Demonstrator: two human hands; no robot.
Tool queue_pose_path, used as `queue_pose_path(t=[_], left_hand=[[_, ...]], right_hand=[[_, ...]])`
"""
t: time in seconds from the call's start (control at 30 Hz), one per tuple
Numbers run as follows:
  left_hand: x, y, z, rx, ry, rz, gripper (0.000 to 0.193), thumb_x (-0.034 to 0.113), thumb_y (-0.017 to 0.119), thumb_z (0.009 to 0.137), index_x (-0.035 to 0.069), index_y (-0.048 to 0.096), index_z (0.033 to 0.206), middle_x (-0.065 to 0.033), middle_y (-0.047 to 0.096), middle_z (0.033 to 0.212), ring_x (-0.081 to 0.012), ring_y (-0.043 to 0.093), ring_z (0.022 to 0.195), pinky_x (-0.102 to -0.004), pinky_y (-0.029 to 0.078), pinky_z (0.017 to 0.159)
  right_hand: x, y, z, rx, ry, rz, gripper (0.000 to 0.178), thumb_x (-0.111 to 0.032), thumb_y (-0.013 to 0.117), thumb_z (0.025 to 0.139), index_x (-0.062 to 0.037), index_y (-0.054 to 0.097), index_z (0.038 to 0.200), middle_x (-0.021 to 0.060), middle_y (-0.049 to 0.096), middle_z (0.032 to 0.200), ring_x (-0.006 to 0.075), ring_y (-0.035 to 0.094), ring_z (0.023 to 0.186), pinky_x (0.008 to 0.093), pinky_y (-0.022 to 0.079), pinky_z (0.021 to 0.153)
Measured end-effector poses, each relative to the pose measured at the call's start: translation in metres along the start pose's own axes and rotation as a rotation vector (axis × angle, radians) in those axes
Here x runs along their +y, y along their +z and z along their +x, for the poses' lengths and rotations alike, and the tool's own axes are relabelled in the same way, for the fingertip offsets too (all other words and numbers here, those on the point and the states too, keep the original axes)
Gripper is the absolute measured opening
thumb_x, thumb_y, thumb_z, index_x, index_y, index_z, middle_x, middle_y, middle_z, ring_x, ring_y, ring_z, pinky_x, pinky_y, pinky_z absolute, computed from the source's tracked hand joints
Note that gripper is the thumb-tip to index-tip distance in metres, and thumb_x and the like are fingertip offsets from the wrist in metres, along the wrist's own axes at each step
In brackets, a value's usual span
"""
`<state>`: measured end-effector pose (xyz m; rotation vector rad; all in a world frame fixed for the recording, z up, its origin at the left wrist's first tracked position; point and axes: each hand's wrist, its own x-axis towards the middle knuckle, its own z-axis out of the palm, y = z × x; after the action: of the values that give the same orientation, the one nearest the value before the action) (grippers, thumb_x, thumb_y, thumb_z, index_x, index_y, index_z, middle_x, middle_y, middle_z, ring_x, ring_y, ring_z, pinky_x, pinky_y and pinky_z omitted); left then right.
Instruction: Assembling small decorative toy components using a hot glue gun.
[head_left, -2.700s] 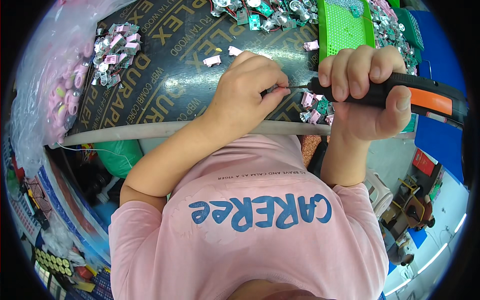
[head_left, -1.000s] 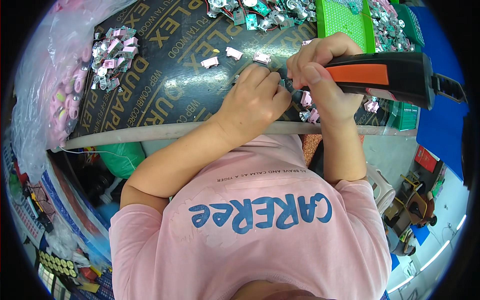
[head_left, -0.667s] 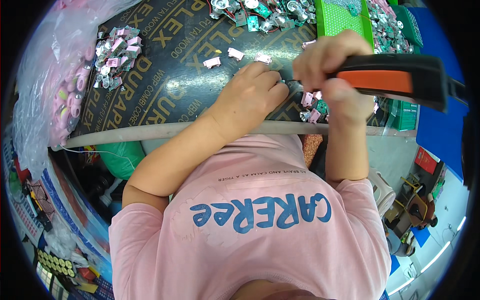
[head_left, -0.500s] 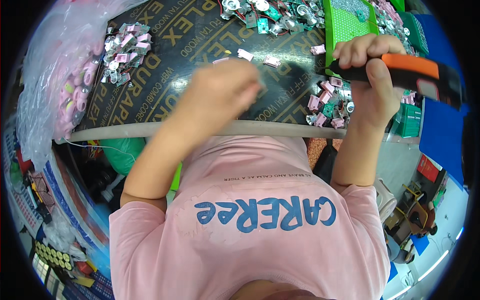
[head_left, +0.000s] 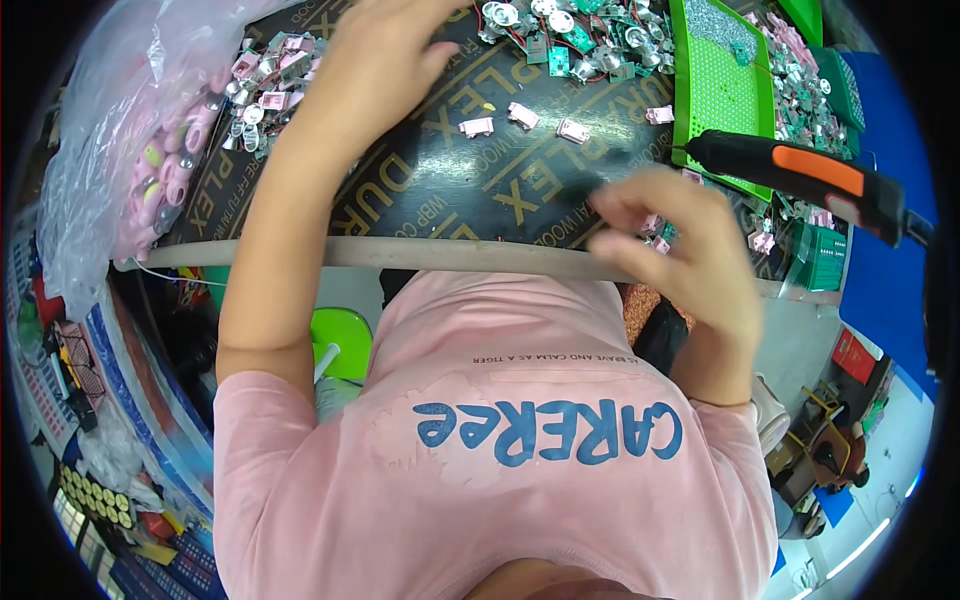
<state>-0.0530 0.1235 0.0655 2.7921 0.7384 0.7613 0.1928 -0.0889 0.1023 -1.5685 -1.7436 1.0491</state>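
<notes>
My left hand [head_left: 385,65] reaches to the far edge, thumb apart from its stretched fingers; the fingertips run out of the picture, and nothing shows in it. Blurred by motion, my right hand [head_left: 680,235] is open above a small heap of pink parts, thumb and fingers spread. Beyond it, a black and orange electric screwdriver [head_left: 815,175] lies free of my hand, its front end over the rim of a green tray [head_left: 683,90]. Between my hands, a pink plastic housing [head_left: 574,131] lies near two similar ones [head_left: 523,116] on the dark board [head_left: 430,190].
Green circuit boards with wires and silvery reflectors [head_left: 590,40] are heaped at the back. Pink and clear parts [head_left: 270,95] are piled at left, beside a plastic bag [head_left: 90,150] of pink pieces. A green basket [head_left: 818,250] stands at right; the board has a pale front edge [head_left: 450,255].
My right hand has let go of the electric screwdriver and moved left and nearer to me. My left hand has gone from the middle of the board to its far side.
</notes>
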Motion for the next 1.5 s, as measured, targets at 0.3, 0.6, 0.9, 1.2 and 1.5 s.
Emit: queue_pose_path(t=[0.3, 0.6, 0.9, 1.2, 1.5], left_hand=[[-0.004, 0.049, 0.031, -0.093, -0.053, -0.200, 0.027, 0.002, 0.076, 0.084, 0.004, 0.075, 0.111, -0.0148, 0.072, 0.100, -0.0346, 0.071, 0.096, -0.0423, 0.058, 0.087], [0.018, 0.020, 0.006, -0.062, -0.419, -1.170, 0.034, -0.004, 0.082, 0.086, -0.001, 0.071, 0.118, -0.0078, 0.068, 0.118, -0.0196, 0.067, 0.109, -0.0337, 0.055, 0.092], [0.072, 0.039, -0.055, 0.105, -0.270, -0.993, 0.034, -0.011, 0.080, 0.086, 0.001, 0.069, 0.116, -0.0121, 0.068, 0.123, -0.0190, 0.069, 0.110, -0.0320, 0.057, 0.094], [0.096, 0.046, -0.069, 0.274, -0.645, -1.471, 0.030, -0.014, 0.075, 0.090, 0.000, 0.062, 0.113, -0.0075, 0.061, 0.121, -0.0126, 0.066, 0.104, -0.0274, 0.056, 0.092], [0.094, 0.026, -0.057, -0.050, -0.475, -1.022, 0.033, 0.001, 0.079, 0.090, 0.002, 0.065, 0.119, -0.0053, 0.068, 0.114, -0.0126, 0.064, 0.102, -0.0286, 0.053, 0.091]], right_hand=[[0.042, 0.073, 0.077, 0.283, -0.146, -0.459, 0.036, -0.013, 0.081, 0.087, -0.0054, 0.073, 0.122, 0.0150, 0.070, 0.113, 0.0369, 0.065, 0.111, 0.0442, 0.054, 0.096], [0.037, 0.058, 0.068, 0.199, 0.207, 0.880, 0.037, -0.025, 0.070, 0.106, -0.0003, 0.070, 0.133, 0.0113, 0.074, 0.120, 0.0186, 0.070, 0.101, 0.0344, 0.057, 0.090], [0.034, 0.069, 0.056, 0.322, 0.250, 1.274, 0.040, -0.022, 0.065, 0.108, 0.0037, 0.062, 0.139, 0.0164, 0.074, 0.121, 0.0236, 0.071, 0.108, 0.0363, 0.059, 0.093], [0.042, 0.071, 0.032, 0.364, 0.187, 1.226, 0.033, -0.002, 0.076, 0.098, 0.0032, 0.065, 0.128, 0.0121, 0.077, 0.109, 0.0184, 0.075, 0.090, 0.0276, 0.060, 0.078], [0.029, 0.052, 0.029, 0.402, -0.300, 0.040, 0.028, 0.004, 0.081, 0.077, -0.0041, 0.078, 0.104, 0.0077, 0.074, 0.099, 0.0183, 0.071, 0.088, 0.0306, 0.057, 0.072]])
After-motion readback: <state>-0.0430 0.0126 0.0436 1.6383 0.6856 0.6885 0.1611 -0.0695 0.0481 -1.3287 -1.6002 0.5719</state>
